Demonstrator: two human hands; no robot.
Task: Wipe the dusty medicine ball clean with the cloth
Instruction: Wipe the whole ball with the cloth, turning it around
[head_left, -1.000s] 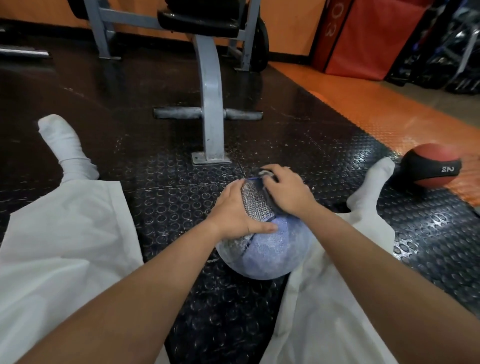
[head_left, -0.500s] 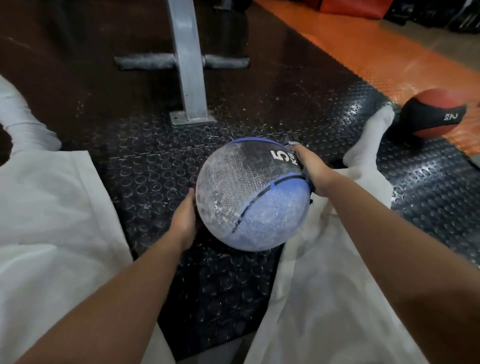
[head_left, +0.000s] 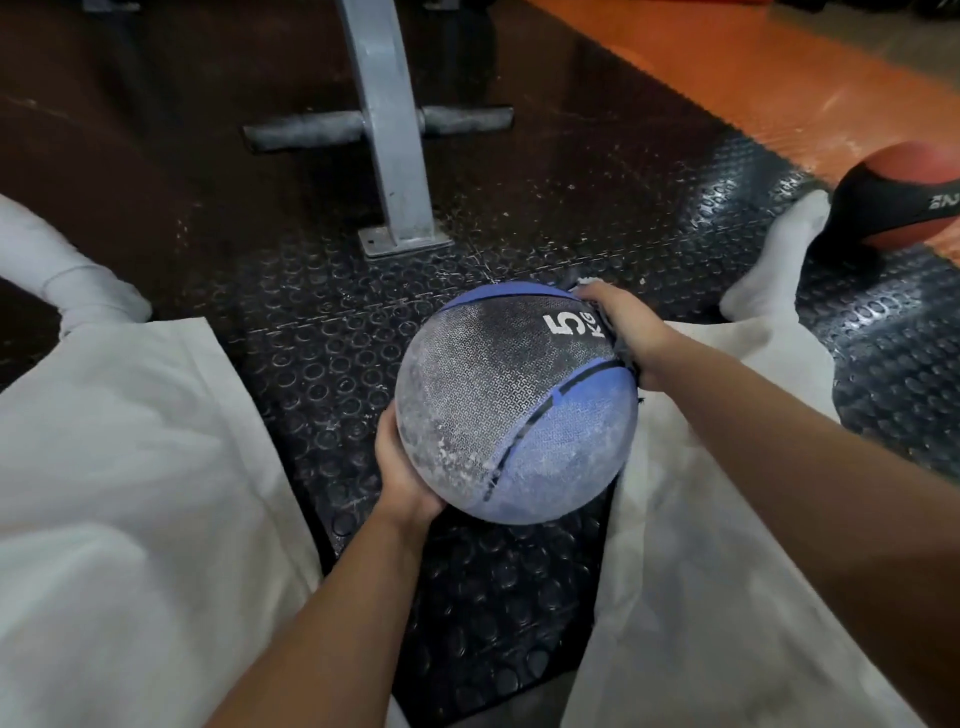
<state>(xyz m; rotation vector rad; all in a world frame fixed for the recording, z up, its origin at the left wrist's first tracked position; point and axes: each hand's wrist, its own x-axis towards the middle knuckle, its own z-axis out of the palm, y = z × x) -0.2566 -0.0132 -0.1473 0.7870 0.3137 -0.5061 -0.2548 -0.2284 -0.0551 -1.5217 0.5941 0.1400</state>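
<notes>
Left hand (head_left: 402, 470) cupping the lower left of the dusty blue-and-black 5 kg medicine ball (head_left: 514, 400), right hand (head_left: 626, 330) clutching a cloth (head_left: 623, 358) against its upper right, held between white-trousered legs (head_left: 130, 467) over studded black matting (head_left: 322, 332)

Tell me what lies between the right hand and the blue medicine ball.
The cloth, pressed against the ball under the right hand; only its edges peek out, in the head view.

A grey steel post (head_left: 387, 130) stands on the black studded rubber floor (head_left: 322, 374), with a crossbar (head_left: 306, 130) across it. White trouser legs (head_left: 130, 493) lie spread on either side. A red-and-black ball (head_left: 898, 208) sits just beside the right white sock (head_left: 774, 260), at the edge of the orange floor strip (head_left: 727, 67).
</notes>
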